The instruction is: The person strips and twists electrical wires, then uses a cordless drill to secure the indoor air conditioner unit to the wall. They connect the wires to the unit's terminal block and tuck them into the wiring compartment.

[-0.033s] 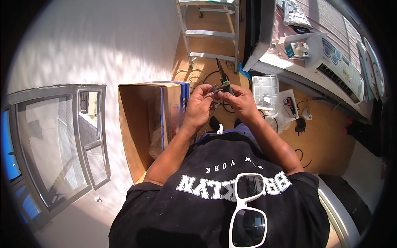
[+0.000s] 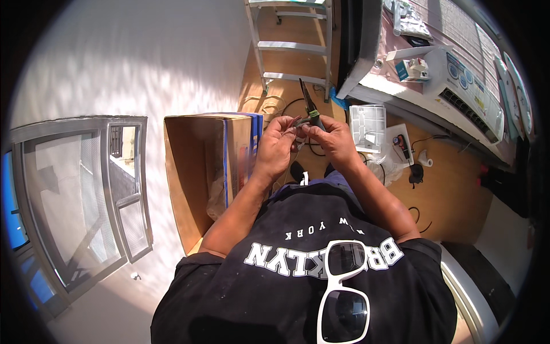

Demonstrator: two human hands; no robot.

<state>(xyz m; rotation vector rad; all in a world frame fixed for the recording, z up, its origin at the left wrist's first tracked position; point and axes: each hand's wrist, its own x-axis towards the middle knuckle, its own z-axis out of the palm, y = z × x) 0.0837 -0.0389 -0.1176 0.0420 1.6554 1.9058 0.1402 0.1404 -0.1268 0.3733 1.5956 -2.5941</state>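
In front of my body both hands are raised close together. My left hand (image 2: 275, 148) is closed, pinching the end of a cable (image 2: 300, 122) with thin reddish-brown wires between thumb and fingers. My right hand (image 2: 338, 143) is closed around a knife-like tool (image 2: 313, 112) with a long, narrow dark blade and a black-and-green handle. Its blade points up and away from me. The right thumb presses close to the cable too. Fingers hide part of the cable and the lower handle, so I cannot tell whether the tool touches the wires.
A large open cardboard box (image 2: 189, 172) stands at my left, beside a window (image 2: 74, 200). Ahead is an aluminium stepladder (image 2: 292, 47). A white air-conditioner unit (image 2: 458, 92) and a small box (image 2: 409, 70) lie at the right. A white plastic frame (image 2: 367, 123) and a power tool (image 2: 403, 146) are nearer.
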